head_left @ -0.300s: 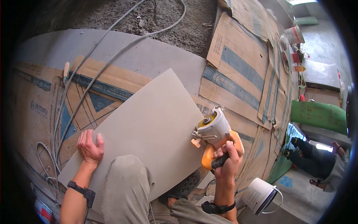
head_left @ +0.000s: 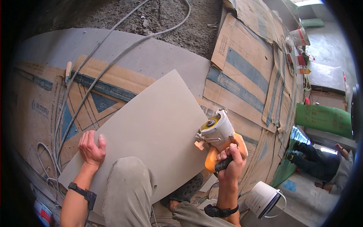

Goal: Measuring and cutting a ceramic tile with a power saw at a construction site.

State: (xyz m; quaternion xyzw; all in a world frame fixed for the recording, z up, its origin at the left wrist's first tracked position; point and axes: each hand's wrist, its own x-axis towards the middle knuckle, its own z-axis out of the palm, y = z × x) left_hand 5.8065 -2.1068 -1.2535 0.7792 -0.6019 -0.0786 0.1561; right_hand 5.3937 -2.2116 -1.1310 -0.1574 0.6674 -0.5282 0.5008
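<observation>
A pale rectangular panel (head_left: 159, 125) lies over cardboard (head_left: 130, 77), partly hidden by a bent knee (head_left: 130, 174), its long axis slanting from lower left to upper right. The left hand (head_left: 92, 148) is at its upper-left edge, fingers bent and together; whether they pinch it cannot be told. The right hand's (head_left: 232, 166) fingers wrap a power cutter's (head_left: 218, 132) black handle (head_left: 224, 164), its disc (head_left: 210, 123) end pointing up-left beside the panel's right edge.
</observation>
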